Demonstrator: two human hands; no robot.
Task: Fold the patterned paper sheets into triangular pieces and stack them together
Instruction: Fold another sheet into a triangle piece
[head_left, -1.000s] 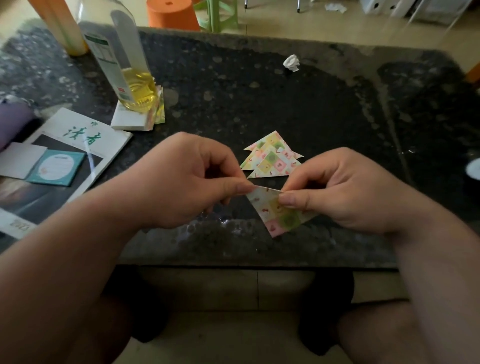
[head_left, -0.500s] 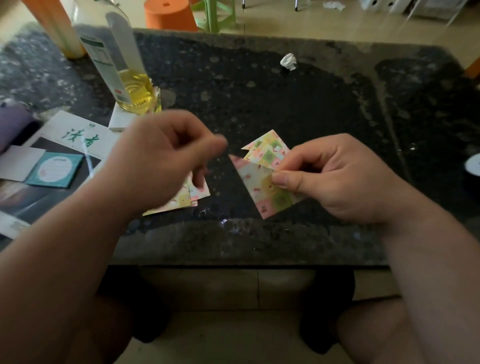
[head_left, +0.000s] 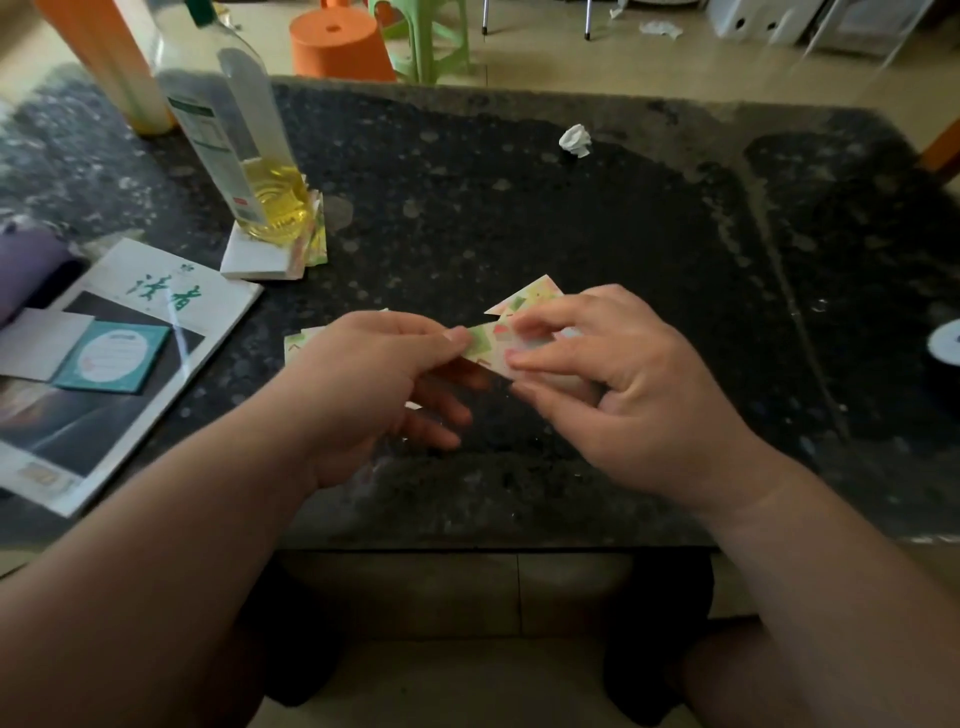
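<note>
Fingers of the left hand (head_left: 363, 374) pinch the left end of one patterned sheet (head_left: 485, 345), thumb and forefinger closed on it and the other fingers loosely curled below; the right hand (head_left: 618, 384) grips the right part of the same sheet between thumb and forefinger, and covers much of it. The sheet is held over the near part of the dark table (head_left: 519, 218), between both hands. I judge that the step is the folding of this sheet, not yet a finished triangle. The next move, I think, asks to bring the edges exactly together and press the crease firm, because thin paper slips easily. The sheet shows small squares in green, pink and pale yellow, and looks already doubled into a narrow strip, though the right hand hides its full shape. Just behind the left hand some flat sheets (head_left: 297, 340) peek out. Behind the right hand lies the stack of folded triangles (head_left: 530, 299), partly hidden. Farther left, an oil bottle (head_left: 244, 156) stands on a pad of more sheets (head_left: 260, 257).
</note>
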